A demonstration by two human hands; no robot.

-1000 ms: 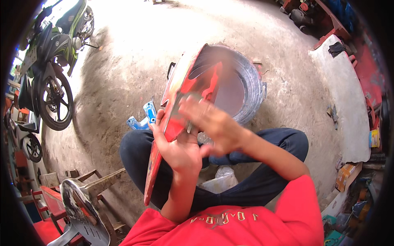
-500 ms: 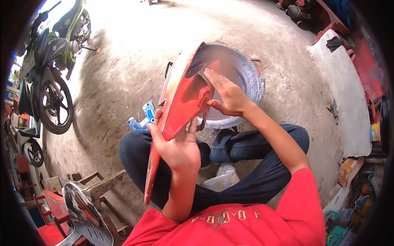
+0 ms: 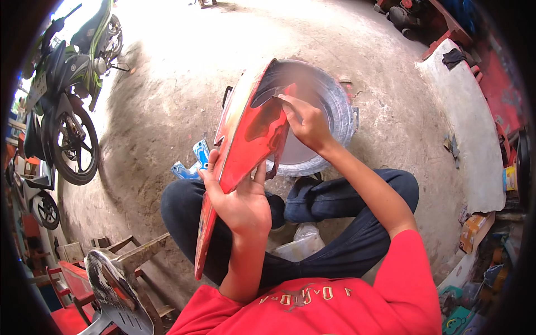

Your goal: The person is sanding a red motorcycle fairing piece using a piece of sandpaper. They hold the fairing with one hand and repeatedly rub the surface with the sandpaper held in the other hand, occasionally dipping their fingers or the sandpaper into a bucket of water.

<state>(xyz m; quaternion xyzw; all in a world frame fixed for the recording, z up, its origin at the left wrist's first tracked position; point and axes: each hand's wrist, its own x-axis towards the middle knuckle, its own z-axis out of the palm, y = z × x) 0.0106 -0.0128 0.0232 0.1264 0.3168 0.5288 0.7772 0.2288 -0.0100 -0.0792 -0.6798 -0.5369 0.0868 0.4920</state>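
A long red motorcycle body panel (image 3: 240, 162), with worn brownish patches, lies slanted from my lap up over a round grey metal basin (image 3: 339, 120). My left hand (image 3: 237, 195) supports it from below, palm up, thumb and fingers around its edges. Over the panel's upper part, my right hand (image 3: 308, 124) is closed in a pinch. Between its fingertips is a thin dark grey piece (image 3: 277, 97) that looks like sandpaper, close to the panel's curved cut-out. Murky greyish liquid (image 3: 298, 153) shows in the basin, partly hidden by the panel.
A blue-and-white curved piece (image 3: 195, 163) lies on the concrete floor by my left knee. Parked motorcycles (image 3: 72, 131) stand at the left. A metal-topped stool (image 3: 120, 290) is at lower left. A pale ledge (image 3: 466, 128) and clutter line the right.
My right hand has gone from flat, spread fingers on the panel to a pinch near its cut-out. My left hand and the panel stay nearly still.
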